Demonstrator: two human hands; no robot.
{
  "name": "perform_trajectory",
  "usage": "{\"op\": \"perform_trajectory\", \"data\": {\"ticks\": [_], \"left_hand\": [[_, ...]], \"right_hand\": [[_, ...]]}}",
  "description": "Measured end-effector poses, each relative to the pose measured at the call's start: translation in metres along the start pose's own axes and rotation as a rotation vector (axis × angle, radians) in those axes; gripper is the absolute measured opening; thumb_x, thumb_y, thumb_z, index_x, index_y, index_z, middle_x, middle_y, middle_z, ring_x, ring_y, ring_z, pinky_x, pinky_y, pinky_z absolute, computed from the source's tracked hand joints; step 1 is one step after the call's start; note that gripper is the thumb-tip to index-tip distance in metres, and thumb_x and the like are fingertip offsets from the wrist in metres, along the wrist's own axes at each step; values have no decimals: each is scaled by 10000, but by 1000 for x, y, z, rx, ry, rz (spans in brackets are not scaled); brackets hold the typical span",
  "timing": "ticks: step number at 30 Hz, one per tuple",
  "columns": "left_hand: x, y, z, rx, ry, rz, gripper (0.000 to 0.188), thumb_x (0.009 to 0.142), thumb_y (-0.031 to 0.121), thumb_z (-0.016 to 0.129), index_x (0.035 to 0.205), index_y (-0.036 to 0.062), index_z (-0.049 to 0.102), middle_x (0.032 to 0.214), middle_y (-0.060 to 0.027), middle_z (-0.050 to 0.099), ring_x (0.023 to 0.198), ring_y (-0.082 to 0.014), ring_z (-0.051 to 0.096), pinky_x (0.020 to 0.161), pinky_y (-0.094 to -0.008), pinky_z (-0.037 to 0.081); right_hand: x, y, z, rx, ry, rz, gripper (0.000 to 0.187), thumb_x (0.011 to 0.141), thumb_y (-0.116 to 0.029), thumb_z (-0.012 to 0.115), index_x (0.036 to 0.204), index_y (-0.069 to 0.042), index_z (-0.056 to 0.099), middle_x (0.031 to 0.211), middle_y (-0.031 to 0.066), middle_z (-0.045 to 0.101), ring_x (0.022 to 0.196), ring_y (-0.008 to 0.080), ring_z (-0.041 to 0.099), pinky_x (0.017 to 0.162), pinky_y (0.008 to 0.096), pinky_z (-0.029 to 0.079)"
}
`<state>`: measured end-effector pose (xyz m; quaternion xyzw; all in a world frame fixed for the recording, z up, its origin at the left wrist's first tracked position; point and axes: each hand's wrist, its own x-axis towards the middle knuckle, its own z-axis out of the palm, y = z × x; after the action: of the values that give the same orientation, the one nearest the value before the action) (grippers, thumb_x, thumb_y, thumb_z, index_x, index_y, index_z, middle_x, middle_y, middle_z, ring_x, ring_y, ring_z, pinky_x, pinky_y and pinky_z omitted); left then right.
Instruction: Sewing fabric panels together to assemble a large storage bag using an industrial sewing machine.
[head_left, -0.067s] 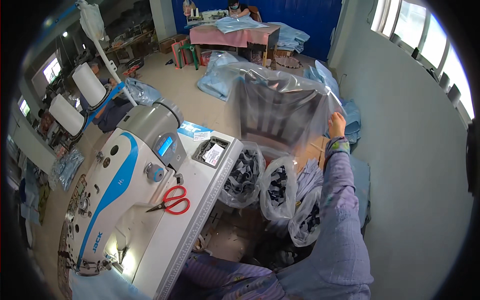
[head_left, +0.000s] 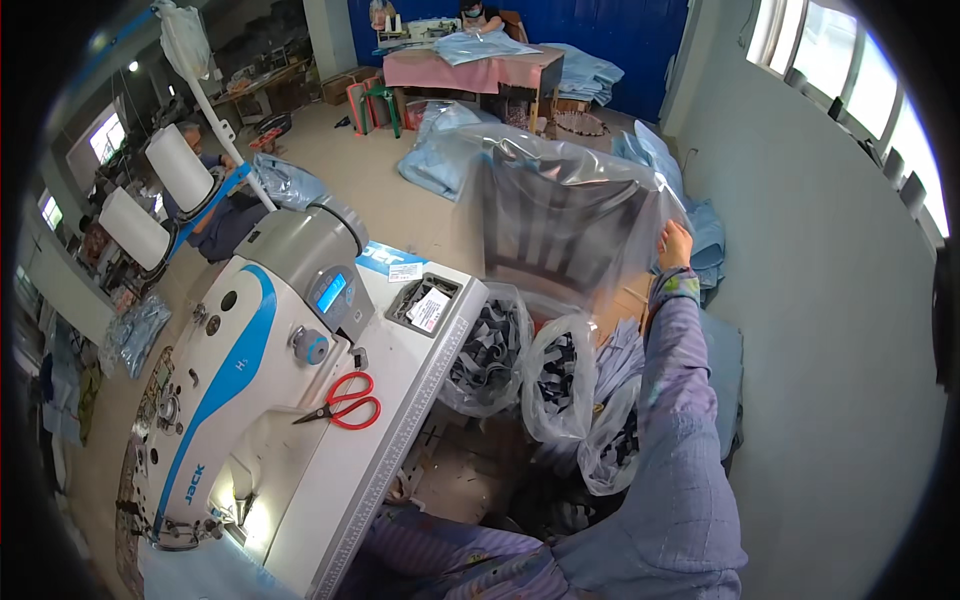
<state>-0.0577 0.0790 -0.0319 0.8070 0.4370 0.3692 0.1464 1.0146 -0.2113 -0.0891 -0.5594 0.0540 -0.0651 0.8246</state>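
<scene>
My right hand (head_left: 676,247) is stretched far forward on the right, its fingers closed at the corner of a clear plastic sheet (head_left: 560,152). The sheet drapes over a dark slatted chair back (head_left: 560,220). Below my forearm stand clear bags (head_left: 485,385) (head_left: 555,425) (head_left: 605,478) of dark and grey fabric strips, with a bundle of pale grey strips (head_left: 622,358) among them. My left hand does not show. To the left is a white and blue sewing machine (head_left: 235,370), with red-handled scissors (head_left: 352,402) lying on its table.
A small tray (head_left: 436,303) of metal parts is set in the white sewing table (head_left: 400,375). A grey wall (head_left: 830,330) runs along the right. Light blue fabric piles (head_left: 440,150) lie on the floor ahead. A person (head_left: 480,18) works at a far table with a pink cloth (head_left: 440,72).
The view has shifted very slightly. My right hand stays at the sheet's corner, its fingers turned a little. On the left, a person's head now shows beside the thread cones.
</scene>
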Motion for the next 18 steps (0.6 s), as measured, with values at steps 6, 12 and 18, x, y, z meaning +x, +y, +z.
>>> {"op": "perform_trajectory", "data": {"ticks": [6,12,18], "left_hand": [[-23,-1,-10,-62,98,-582,378,1013,150,562,1322,-64,602,1291,-221,654,1176,-337,614,1066,-399,444],[12,94,8,126,60,-550,288,1033,117,563,1258,-17,684,1073,-187,702,957,-274,669,853,-340,509],[54,190,71,-272,-332,-362,303,977,105,629,1250,-25,653,1226,-189,682,1125,-330,648,999,-380,492]], "right_hand": [[-5,-12,28,112,-215,159,197,913,-280,780,981,-142,658,754,-56,573,634,79,529,562,279,403],[-36,-101,105,572,-485,240,164,968,-254,685,972,-94,650,1298,161,593,1287,323,525,1127,628,354],[-147,-269,185,861,-1068,41,177,1006,-132,614,882,-19,667,1368,342,507,1390,450,426,1187,699,274]]}}
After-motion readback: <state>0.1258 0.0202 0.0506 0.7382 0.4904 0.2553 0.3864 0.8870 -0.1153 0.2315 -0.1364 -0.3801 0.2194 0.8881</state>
